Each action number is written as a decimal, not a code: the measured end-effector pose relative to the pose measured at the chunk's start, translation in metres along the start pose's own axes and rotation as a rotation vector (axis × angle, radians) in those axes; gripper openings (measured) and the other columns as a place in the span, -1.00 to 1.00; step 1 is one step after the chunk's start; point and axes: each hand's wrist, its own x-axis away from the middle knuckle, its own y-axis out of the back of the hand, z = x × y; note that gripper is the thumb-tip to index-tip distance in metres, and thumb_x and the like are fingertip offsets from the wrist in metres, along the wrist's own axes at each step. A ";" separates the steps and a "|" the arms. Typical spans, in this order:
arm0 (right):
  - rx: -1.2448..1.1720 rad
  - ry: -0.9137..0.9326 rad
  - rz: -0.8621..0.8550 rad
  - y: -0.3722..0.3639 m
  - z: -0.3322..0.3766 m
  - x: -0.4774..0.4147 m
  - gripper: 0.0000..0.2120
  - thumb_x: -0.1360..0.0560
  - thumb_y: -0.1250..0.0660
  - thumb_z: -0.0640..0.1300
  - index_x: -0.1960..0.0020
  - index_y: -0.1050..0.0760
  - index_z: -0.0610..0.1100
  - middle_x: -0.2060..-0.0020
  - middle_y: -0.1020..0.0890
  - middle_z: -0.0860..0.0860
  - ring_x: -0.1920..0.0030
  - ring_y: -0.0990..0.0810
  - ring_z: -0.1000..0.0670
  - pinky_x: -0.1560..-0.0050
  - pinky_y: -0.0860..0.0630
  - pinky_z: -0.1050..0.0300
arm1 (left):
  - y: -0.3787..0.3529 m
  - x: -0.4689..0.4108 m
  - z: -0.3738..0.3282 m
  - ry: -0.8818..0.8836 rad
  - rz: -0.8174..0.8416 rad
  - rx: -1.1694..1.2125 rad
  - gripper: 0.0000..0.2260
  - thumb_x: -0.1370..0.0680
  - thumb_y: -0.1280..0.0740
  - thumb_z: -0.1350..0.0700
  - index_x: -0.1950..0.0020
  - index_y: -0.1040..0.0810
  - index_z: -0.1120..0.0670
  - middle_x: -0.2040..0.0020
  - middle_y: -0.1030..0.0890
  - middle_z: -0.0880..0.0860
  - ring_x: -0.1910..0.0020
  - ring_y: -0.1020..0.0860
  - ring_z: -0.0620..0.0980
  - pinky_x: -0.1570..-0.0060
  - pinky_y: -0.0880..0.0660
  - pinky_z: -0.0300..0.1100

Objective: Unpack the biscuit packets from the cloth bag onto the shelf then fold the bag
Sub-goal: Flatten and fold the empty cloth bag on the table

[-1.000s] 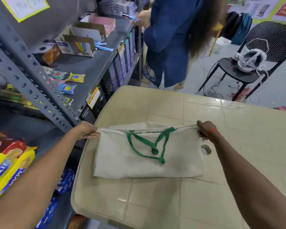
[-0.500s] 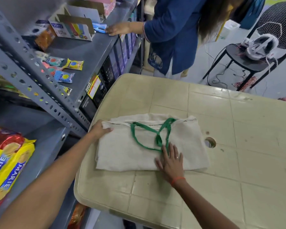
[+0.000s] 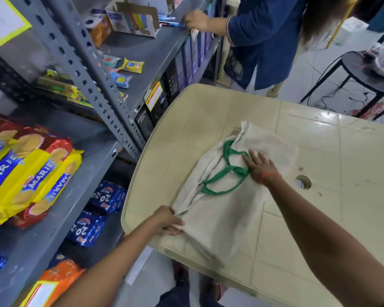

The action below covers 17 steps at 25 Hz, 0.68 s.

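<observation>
A white cloth bag (image 3: 222,220) with green handles (image 3: 228,173) lies flat on the beige plastic table (image 3: 353,218), turned at an angle. My left hand (image 3: 167,222) pinches the bag's near-left corner at the table's edge. Flat on the cloth, fingers spread, my right hand (image 3: 258,166) presses beside the handles. Yellow and red Marie biscuit packets (image 3: 24,173) lie stacked on the grey metal shelf (image 3: 60,222) at the left.
Blue 20-20 biscuit packets (image 3: 95,218) and an orange packet (image 3: 53,282) sit on lower shelves. Another person in a blue top (image 3: 262,36) reaches onto the upper shelf beyond the table. A black stool (image 3: 364,74) with cables stands at the back right. The table has a round hole (image 3: 303,182).
The bag has swung round on the table to lie diagonally. My left hand now grips its corner at the near table edge, and my right hand has moved up beside the handles.
</observation>
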 end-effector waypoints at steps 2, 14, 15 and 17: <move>-0.011 -0.020 0.064 0.013 0.008 0.001 -0.39 -0.59 -0.02 -0.19 -0.54 0.18 0.05 -0.55 0.19 -0.01 -0.55 0.15 -0.16 -0.52 0.04 -0.20 | -0.024 0.002 0.010 -0.018 0.028 0.015 -0.86 -0.43 -0.45 0.30 0.13 -0.50 0.26 0.55 -0.61 0.10 0.58 -0.59 -0.04 0.53 -0.55 -0.24; -0.149 0.475 -0.268 -0.153 0.106 0.191 -0.52 -0.45 -0.18 0.06 -0.24 -0.54 -0.19 -0.25 -0.58 -0.15 -0.22 -0.58 -0.15 -0.20 -0.55 -0.05 | -0.006 -0.019 0.040 -1.320 -0.365 -1.750 -0.63 -0.39 -0.34 -0.07 -0.14 -0.62 0.02 -0.22 -0.63 0.01 -0.16 -0.62 -0.05 -0.24 -0.37 -0.10; -0.153 0.466 -0.298 -0.153 0.106 0.189 -0.58 -0.44 -0.16 -0.03 -0.18 -0.58 -0.17 -0.21 -0.61 -0.11 -0.18 -0.61 -0.11 -0.17 -0.57 -0.01 | -0.007 -0.020 0.034 -1.280 -0.307 -1.787 -0.71 -0.39 -0.28 0.05 -0.05 -0.66 0.03 -0.16 -0.66 0.01 -0.07 -0.66 -0.05 -0.17 -0.42 -0.14; -0.200 0.420 -0.333 -0.147 0.107 0.187 -0.63 -0.42 -0.13 -0.11 -0.06 -0.65 -0.11 -0.10 -0.67 -0.03 -0.09 -0.66 -0.04 -0.07 -0.60 0.14 | -0.017 -0.016 0.024 -1.209 -0.255 -1.861 -0.71 -0.35 -0.18 0.13 0.15 -0.70 0.03 0.00 -0.71 -0.03 0.13 -0.68 -0.07 0.10 -0.55 -0.25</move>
